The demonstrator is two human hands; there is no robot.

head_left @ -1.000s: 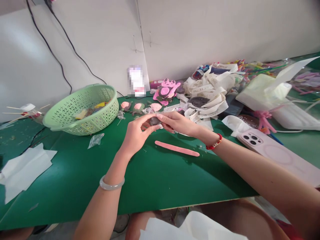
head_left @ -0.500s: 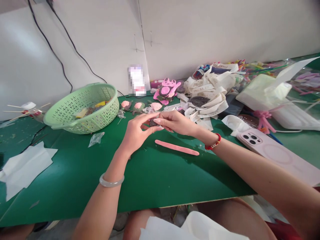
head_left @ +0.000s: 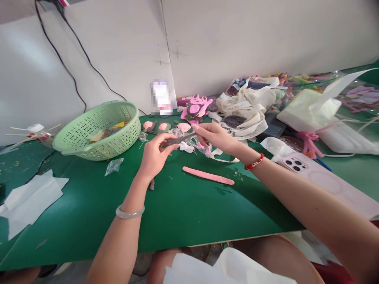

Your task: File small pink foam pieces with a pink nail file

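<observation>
A dark grey strip of what looks like modelling clay point(head_left: 182, 139) stretches between my two hands above the table. My left hand point(head_left: 155, 156) pinches its left end between thumb and fingers. The right end is gripped by my right hand point(head_left: 214, 137), with the thumb and fingertips pressed together. Below them a long flat pink clay strip point(head_left: 209, 176) lies on the green table point(head_left: 177, 213). A small pinkish-grey piece point(head_left: 152, 184) shows beside my left wrist. Behind my hands sit small dark pieces with a pink top point(head_left: 148, 126), and a pink and dark figure point(head_left: 197, 109).
At the left stand a green basket point(head_left: 97, 134) with coloured bits inside and a white paper sheet point(head_left: 32, 201). A heap of printed ribbon point(head_left: 242, 104) lies at the back. On the right are a pink phone point(head_left: 328, 181) and a white tissue pack point(head_left: 310, 110).
The dark clay was a compact lump between both hands. My right hand has moved right and slightly up, drawing it out into a strip, while my left hand keeps its end.
</observation>
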